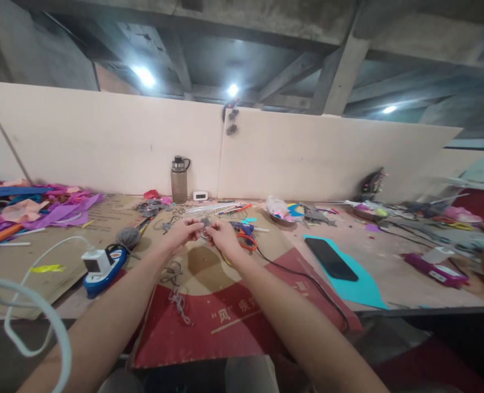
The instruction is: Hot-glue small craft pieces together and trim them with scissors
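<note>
My left hand (183, 233) and my right hand (224, 239) meet above the cardboard, fingertips nearly together. Both pinch a small grey piece (205, 222), perhaps felt or yarn; it is mostly covered by the fingers. Below them lies a red and tan cardboard sheet (242, 322) with printed white characters. Loose grey yarn (178, 303) trails over its left part. Just right of my right hand are an orange loop handle (248, 243) and a dark blue tool (244, 228). A ball of grey yarn (128, 237) rests left of my left forearm.
A blue power strip (102, 278) with a white plug and cable stands at left, near coloured scraps (57, 210). A bottle (179, 183) stands by the partition. At right lie a black phone (332, 259) on turquoise sheet (367, 292) and a purple power strip (434, 271).
</note>
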Motion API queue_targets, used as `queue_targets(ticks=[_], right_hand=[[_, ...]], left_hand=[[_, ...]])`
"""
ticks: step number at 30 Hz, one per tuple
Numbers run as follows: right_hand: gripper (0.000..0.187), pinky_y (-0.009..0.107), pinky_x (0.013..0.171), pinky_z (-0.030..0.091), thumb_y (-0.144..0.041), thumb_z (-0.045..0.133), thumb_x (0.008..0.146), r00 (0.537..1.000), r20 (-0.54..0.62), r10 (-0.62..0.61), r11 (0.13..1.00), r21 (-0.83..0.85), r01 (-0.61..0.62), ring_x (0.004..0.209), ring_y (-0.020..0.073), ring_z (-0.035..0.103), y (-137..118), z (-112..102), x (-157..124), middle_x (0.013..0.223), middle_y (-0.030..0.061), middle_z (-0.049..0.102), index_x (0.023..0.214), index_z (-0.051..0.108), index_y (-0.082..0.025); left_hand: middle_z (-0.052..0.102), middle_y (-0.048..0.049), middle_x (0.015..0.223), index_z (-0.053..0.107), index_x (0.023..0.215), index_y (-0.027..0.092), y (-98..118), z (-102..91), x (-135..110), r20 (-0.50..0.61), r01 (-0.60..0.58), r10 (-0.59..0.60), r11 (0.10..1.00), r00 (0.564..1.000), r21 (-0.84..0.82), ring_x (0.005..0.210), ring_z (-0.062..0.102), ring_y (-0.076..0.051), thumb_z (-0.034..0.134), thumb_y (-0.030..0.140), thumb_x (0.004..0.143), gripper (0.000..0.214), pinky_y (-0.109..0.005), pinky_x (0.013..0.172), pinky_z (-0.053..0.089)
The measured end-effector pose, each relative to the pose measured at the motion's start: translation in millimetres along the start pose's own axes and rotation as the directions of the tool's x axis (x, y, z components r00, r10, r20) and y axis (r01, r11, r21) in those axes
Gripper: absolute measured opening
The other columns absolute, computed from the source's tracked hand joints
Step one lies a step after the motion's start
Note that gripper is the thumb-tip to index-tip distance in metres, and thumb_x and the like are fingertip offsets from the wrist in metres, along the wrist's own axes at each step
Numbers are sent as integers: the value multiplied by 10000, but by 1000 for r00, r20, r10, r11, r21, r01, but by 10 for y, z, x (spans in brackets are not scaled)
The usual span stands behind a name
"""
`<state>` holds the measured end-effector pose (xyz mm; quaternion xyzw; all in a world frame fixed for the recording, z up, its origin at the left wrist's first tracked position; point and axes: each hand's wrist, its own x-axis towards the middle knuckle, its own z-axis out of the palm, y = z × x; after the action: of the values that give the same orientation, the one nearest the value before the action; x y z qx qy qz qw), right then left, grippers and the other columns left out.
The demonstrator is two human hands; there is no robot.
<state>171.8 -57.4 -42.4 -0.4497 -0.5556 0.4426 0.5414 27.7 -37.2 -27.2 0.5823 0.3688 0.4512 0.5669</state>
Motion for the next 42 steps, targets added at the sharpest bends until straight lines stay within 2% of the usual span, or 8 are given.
queue_targets(ticks=[3, 8, 16, 21, 25, 31, 37, 42], right_hand=[[126, 209, 402, 382, -282, 576, 667, 999, -5, 37, 999, 32, -37, 422, 86, 464, -3, 106, 52, 510, -43, 547, 603, 527, -185], [166, 207, 423, 388, -337, 577, 676, 1000, 6, 24, 997, 69, -25, 437, 82, 471, 93, 203, 102, 541, -39, 563, 626, 526, -187], [220, 206, 453, 400, -388, 620, 667, 998, 61, -32, 996, 88, 26, 496, 85, 491, 151, -16, 125, 629, -17, 592, 694, 557, -179], [288, 205, 510, 441, -458, 570, 714, 997, -1, -77, 993, 95, 76, 580, 81, 524, 90, -119, 148, 732, -19, 586, 804, 554, -185], [239, 199, 504, 403, -412, 588, 706, 987, 35, -160, 987, 23, 159, 545, 78, 488, 86, -128, 118, 618, -45, 533, 764, 566, -181], [226, 209, 475, 372, -377, 629, 646, 999, -17, -37, 972, 234, 40, 479, 67, 451, 60, -114, 87, 580, -53, 524, 679, 529, -177], [225, 202, 456, 341, -352, 656, 623, 999, 33, 3, 949, 316, -14, 457, 57, 427, 48, -66, 75, 550, -54, 519, 630, 523, -171], [212, 204, 460, 347, -310, 690, 591, 991, 123, 46, 886, 454, -97, 460, 58, 436, 28, -71, 53, 558, -52, 526, 628, 532, -173]], left_hand=[[546, 20, 532, 565, 653, 130, -3, -34, 5, -41, -16, 15, 1000, 999, -24, 456, 468, -58, 743, 305, 581, 259, -175, 453, 326], [490, 46, 499, 539, 602, 141, -63, -82, 56, -74, -59, 53, 995, 996, -86, 436, 415, -47, 730, 253, 578, 223, -179, 443, 310], [485, 44, 526, 510, 585, 140, -71, -32, 94, -90, -61, 48, 988, 995, -143, 435, 401, -35, 717, 238, 584, 229, -176, 430, 286], [554, 12, 540, 547, 652, 143, -72, -10, 56, -125, -54, 58, 998, 990, 34, 458, 482, -69, 673, 249, 631, 166, -192, 456, 335], [553, 13, 531, 575, 706, 136, -57, 42, 29, -61, -76, 82, 992, 995, 99, 461, 495, -76, 667, 262, 660, 162, -190, 452, 332], [576, 20, 636, 615, 756, 128, -10, 100, 22, 0, -86, 87, 991, 996, -101, 499, 490, -51, 755, 217, 572, 248, -186, 494, 361], [542, 21, 557, 590, 628, 119, -6, 60, 35, -45, -65, 58, 985, 997, -157, 476, 468, -49, 751, 204, 577, 189, -178, 476, 362], [525, 20, 521, 583, 600, 111, 20, 39, 9, 51, 8, 4, 971, 999, -239, 471, 466, -46, 746, 195, 608, 184, -171, 476, 372]])
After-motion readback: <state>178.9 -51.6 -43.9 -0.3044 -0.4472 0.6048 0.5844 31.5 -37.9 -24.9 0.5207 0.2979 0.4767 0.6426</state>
